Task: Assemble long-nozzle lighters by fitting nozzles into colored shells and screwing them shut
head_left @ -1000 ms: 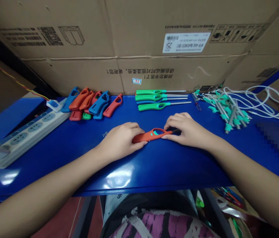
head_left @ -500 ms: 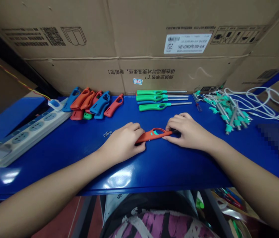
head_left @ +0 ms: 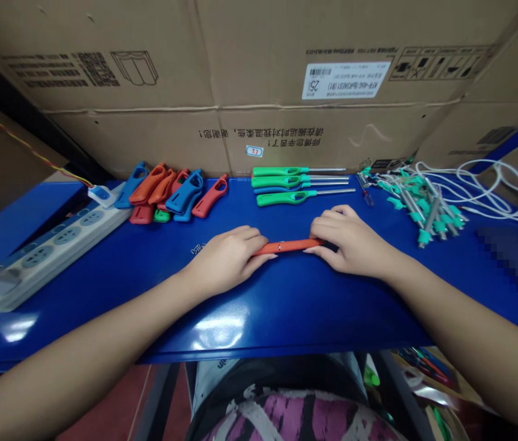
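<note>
Both hands grip an orange lighter [head_left: 293, 246], held level over the blue table with its narrow edge toward me. My left hand [head_left: 226, 257] pinches its left end between thumb and fingers. At the other end, my right hand [head_left: 348, 242] closes round the tip, which its fingers hide. Behind the hands lie several long lighters with green or blue handles and metal tubes [head_left: 281, 182]. To the left is a pile of blue, orange, red and green handle shells [head_left: 164, 190]. Small metal pieces [head_left: 198, 248] lie beside my left hand, partly covered by it.
A white power strip [head_left: 60, 242] runs along the left side. Metal tubes with teal fittings [head_left: 424, 205] are heaped at the right, near a coiled white cable [head_left: 500, 184] and a small screwdriver [head_left: 368, 197]. A cardboard wall [head_left: 259, 73] closes off the back of the blue table [head_left: 314, 312].
The orange lighter has been rolled between my hands: its broad face with the trigger opening showed before, and now its narrow edge shows. Both hands keep their grip in nearly the same place.
</note>
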The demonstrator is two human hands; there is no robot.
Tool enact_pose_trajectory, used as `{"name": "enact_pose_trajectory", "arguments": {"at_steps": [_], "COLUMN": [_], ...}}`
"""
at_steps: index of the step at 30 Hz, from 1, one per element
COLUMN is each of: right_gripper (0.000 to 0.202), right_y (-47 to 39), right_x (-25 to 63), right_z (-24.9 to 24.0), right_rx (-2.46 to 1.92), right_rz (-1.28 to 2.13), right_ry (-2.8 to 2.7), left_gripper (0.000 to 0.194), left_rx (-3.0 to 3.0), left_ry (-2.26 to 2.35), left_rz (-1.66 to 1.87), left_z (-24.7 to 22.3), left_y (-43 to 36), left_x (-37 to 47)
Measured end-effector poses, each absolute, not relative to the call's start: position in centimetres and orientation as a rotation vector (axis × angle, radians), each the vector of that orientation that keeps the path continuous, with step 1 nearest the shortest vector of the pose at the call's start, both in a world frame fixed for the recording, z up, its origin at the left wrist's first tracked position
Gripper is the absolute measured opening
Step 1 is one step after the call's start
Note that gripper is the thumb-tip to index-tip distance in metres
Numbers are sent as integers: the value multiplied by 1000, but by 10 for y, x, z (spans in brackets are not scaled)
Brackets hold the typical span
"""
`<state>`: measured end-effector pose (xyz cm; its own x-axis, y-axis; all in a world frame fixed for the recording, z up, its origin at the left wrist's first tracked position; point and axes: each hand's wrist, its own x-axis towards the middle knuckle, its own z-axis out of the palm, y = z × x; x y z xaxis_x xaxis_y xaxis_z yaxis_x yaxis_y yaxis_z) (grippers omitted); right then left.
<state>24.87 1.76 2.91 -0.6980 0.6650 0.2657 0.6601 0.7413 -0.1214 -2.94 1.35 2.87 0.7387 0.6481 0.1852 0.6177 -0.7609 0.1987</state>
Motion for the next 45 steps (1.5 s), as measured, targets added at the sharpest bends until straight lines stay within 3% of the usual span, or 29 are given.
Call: {"name": "enact_pose_trajectory", "arguments": {"at_steps": [22,31,40,45], "right_gripper": [23,26,27,35], "right_y": [13,18,13,14], "right_x": [242,246,238,240], "right_z": [26,29,28,28], "right_rx": [-929,-1095,-1120,-1183], "right_rz": [51,49,106,165], "right_ry": [-2615,-2556,-2592,-2615], "left_gripper": [38,29,26,46], "left_rx": [2753,2396,2118,2488], "left_ry": [1028,1025,1032,899], "left_rz": [348,770,882,983], "left_z": [26,24,26,21], "left_y": [5,15,9,18], "left_x": [-21,-26,-19,-28]}}
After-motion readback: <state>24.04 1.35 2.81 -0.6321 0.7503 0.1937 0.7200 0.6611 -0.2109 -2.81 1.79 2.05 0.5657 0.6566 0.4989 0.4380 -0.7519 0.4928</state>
